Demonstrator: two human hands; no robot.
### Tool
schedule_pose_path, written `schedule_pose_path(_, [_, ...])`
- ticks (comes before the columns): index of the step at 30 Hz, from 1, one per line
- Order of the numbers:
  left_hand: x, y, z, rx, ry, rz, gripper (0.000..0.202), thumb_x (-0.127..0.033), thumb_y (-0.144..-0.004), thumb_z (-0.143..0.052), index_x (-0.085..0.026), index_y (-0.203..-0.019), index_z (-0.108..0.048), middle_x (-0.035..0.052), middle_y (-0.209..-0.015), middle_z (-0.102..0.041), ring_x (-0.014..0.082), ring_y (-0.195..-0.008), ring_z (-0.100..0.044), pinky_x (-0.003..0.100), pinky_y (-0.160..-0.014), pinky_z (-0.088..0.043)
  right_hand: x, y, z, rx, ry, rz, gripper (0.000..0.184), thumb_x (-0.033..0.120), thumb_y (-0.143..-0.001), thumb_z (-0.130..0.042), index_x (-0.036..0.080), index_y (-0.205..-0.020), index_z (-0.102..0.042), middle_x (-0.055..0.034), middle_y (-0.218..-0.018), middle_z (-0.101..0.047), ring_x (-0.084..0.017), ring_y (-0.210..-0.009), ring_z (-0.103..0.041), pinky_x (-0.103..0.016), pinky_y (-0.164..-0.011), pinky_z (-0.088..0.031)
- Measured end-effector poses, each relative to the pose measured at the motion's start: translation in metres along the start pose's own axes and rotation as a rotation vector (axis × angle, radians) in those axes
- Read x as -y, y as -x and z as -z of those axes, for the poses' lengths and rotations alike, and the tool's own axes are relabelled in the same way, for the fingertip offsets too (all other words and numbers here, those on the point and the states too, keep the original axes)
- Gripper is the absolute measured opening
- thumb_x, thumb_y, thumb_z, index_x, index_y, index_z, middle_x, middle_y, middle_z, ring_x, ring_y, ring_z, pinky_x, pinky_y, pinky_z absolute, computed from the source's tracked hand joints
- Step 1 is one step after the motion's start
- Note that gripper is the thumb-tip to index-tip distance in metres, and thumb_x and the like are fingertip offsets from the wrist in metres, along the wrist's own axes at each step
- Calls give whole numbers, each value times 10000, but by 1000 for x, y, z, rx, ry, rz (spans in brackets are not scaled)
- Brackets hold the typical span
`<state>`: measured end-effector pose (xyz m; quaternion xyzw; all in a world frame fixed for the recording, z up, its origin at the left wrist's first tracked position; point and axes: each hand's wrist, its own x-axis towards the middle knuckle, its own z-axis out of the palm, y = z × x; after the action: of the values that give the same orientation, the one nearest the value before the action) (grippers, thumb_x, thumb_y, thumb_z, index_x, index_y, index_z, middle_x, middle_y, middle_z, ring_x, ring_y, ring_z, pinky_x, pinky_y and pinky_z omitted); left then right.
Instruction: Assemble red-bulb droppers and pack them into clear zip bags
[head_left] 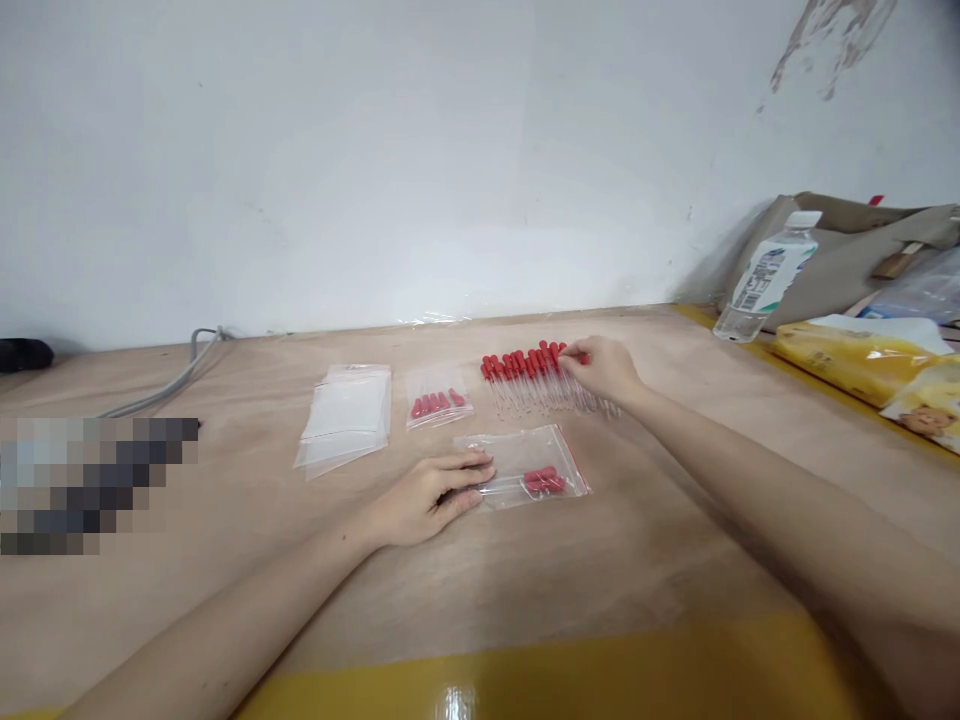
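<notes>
A clear zip-lock bag point(517, 447) lies flat in the middle of the table, with red-bulbed glass droppers point(544, 480) inside. My left hand point(431, 495) holds the bag's left end between thumb and fingers. Behind it, a row of loose droppers point(517, 365) lies with red bulbs toward the wall and clear tubes toward me. At the row's right end, my right hand point(606, 366) pinches a dropper by its red bulb; the fingers partly hide it. Left of the row is a filled zip-lock bag point(437, 400) with several red-bulbed droppers.
A stack of flat clear bags point(347, 410) lies left of the filled one. To the right stand a water bottle point(769, 275), a beige bag point(847, 250) and yellow packages point(855, 350). A grey cable point(176, 380) runs along the left. A white wall point(375, 180) borders the table's back.
</notes>
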<state>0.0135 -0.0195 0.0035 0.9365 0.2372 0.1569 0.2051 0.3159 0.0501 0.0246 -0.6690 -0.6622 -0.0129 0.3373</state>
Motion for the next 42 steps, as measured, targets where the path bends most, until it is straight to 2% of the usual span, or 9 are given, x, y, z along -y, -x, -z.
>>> schedule_pose_path(6, [1,1,0,-1,-20,-34,357,-266,-907,-435,-212,-1250,-519,75,-1326,-489,209,-1241,-432,404,-1050,-350,10,-46,-32,36,231,-75,363,422,-812,-482,189,-1011,-678,-131,-1160,-562,-322,-1104,-435,-474,-867,-347])
schedule_pose_path(9, [2,1,0,-13,-26,-56,357,-260,-904,-443,-214,-1249,-521,78,-1317,-499,216,-1259,-407,416,-1053,-340,11,-57,-38,118,192,-160,290,397,-805,-494,202,-870,-700,-120,-1069,-608,-332,-1107,-430,-514,-867,-325])
schedule_pose_path(13, [2,1,1,1,-13,-41,363,-265,-903,-444,-223,-1257,-511,72,-1324,-492,213,-1251,-416,414,-1052,-343,12,-60,-22,54,-84,-211,223,387,-797,-523,203,-764,-644,-70,-873,-655,-256,-955,-531,-456,-848,-362])
schedule_pose_path(17, [2,0,1,1,-6,-22,362,-266,-900,-450,-226,-1255,-512,70,-1316,-500,215,-1244,-424,414,-1049,-346,10,-34,14,-1,-605,-60,250,456,-843,-481,206,-835,-487,-41,-806,-653,-123,-631,-534,-267,-606,-436])
schedule_pose_path(20, [2,0,0,-9,1,-22,362,-264,-892,-465,-224,-1248,-517,70,-1306,-510,218,-1238,-431,415,-1045,-352,1,4,32,-71,-853,-77,322,537,-815,-496,226,-819,-414,-5,-706,-633,-95,-506,-500,-224,-495,-406])
schedule_pose_path(23, [4,0,-1,-26,11,-38,361,-264,-888,-472,-229,-1244,-520,69,-1296,-521,222,-1230,-440,423,-1038,-357,-9,44,32,-114,-966,-183,392,587,-756,-548,229,-808,-397,6,-688,-629,-88,-484,-517,-219,-476,-418])
schedule_pose_path(27, [4,0,0,-17,-11,-24,362,-276,-890,-468,-245,-1248,-516,52,-1299,-519,214,-1237,-433,416,-1045,-350,-13,77,20,5,-1021,-266,425,622,-731,-546,235,-800,-384,-5,-747,-635,-107,-555,-572,-249,-539,-463])
schedule_pose_path(39, [0,0,1,-19,-24,-17,356,-288,-893,-463,-241,-1242,-520,54,-1300,-518,214,-1232,-439,414,-1038,-355,-3,91,14,100,-1153,-404,419,608,-675,-607,241,-780,-434,-23,-757,-634,-152,-607,-602,-319,-601,-500])
schedule_pose_path(42, [0,0,1,-19,-32,-11,368,-287,-896,-456,-238,-1257,-502,58,-1310,-507,211,-1237,-431,412,-1042,-350,-9,88,17,293,-1154,-437,401,528,-608,-707,214,-744,-499,-19,-719,-627,-143,-621,-603,-308,-625,-498])
